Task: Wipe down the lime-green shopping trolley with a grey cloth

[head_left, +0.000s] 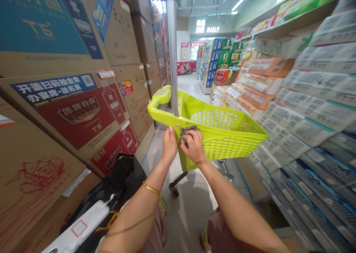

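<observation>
A lime-green shopping basket cart (230, 143) with perforated sides stands on the floor in front of me, with a metal pole (172, 60) rising through its near end. My right hand (194, 149) is closed around a crumpled grey cloth (189, 130) and presses it against the cart's near side, just below the rim. At the cart's near left edge, under the handle, my left hand (169, 144) is closed on the green plastic with its thumb up. Its other fingers are mostly hidden. The visible part of the basket's inside is bare.
Stacked cardboard boxes (91, 115) line the left side. Packs of tissue paper (319, 97) fill sloping shelves on the right. A black bag (122, 171) and a white oblong object (83, 227) lie low at my left. Tiled aisle floor (191, 84) runs ahead toward more displays.
</observation>
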`<state>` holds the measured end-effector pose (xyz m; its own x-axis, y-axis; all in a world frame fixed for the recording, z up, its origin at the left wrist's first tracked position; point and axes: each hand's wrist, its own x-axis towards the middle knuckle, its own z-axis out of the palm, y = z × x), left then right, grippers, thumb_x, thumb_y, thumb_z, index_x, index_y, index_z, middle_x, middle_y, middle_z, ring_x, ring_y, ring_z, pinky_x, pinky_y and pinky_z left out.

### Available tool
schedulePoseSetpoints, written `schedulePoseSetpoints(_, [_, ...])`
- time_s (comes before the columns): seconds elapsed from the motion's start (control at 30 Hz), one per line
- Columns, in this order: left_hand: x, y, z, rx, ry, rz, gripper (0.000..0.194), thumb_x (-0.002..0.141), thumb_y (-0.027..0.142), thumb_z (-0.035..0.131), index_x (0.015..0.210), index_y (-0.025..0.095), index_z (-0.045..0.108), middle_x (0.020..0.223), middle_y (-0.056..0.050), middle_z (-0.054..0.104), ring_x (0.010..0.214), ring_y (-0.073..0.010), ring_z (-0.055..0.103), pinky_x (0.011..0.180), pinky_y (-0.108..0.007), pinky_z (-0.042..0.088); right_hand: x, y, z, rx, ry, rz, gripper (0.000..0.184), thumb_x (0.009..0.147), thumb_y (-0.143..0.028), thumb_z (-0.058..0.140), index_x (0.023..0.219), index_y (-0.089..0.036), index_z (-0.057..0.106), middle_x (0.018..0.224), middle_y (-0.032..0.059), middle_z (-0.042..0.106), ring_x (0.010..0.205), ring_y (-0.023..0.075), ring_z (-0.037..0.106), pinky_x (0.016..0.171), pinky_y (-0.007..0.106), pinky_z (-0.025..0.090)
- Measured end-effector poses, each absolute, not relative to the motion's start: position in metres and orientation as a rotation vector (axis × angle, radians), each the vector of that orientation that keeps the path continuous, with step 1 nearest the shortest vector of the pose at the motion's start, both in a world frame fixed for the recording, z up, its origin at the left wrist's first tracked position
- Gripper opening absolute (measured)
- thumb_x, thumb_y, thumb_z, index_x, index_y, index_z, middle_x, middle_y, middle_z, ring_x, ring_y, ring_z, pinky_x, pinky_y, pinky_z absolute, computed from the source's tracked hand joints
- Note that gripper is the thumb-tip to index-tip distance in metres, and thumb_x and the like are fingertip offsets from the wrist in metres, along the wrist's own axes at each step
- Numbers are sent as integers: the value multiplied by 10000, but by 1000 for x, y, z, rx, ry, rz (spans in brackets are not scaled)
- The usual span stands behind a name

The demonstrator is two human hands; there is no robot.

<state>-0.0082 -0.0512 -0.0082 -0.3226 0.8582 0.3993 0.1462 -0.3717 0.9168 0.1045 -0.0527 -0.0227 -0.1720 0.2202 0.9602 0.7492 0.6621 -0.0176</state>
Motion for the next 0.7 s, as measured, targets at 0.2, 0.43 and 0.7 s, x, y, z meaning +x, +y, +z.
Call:
schedulePoseSetpoints(0.2, [-14, -39, -12, 1457, 1174, 1833, 499, 865, 619, 355, 815, 164, 555, 800, -45, 598, 766, -152, 540, 747, -281, 436, 86, -49, 8, -788, -1663, -571, 177, 864, -220, 538, 1027, -179, 592, 1003, 97, 580, 993, 191, 500, 912, 359, 423])
schedulePoseSetpoints(0.43, [-16, -32, -16, 1561, 1224, 1897, 480, 887, 594, 325, 761, 177, 528, 755, -35, 578, 729, -148, 529, 731, -288, 431, 72, -27, 4, -883, -1616, -620, 141, 880, -270, 525, 955, -199, 620, 969, 87, 575, 967, 190, 482, 886, 365, 380])
schedulePoseSetpoints(0.7, [-22, -30, -16, 1569, 1190, 1825, 499, 876, 610, 332, 759, 168, 532, 732, -19, 578, 693, -131, 518, 660, -253, 425, 90, -29, -46, -800, -1772, -761, 79, 846, -236, 550, 876, -221, 622, 916, 52, 573, 938, 176, 461, 860, 330, 360])
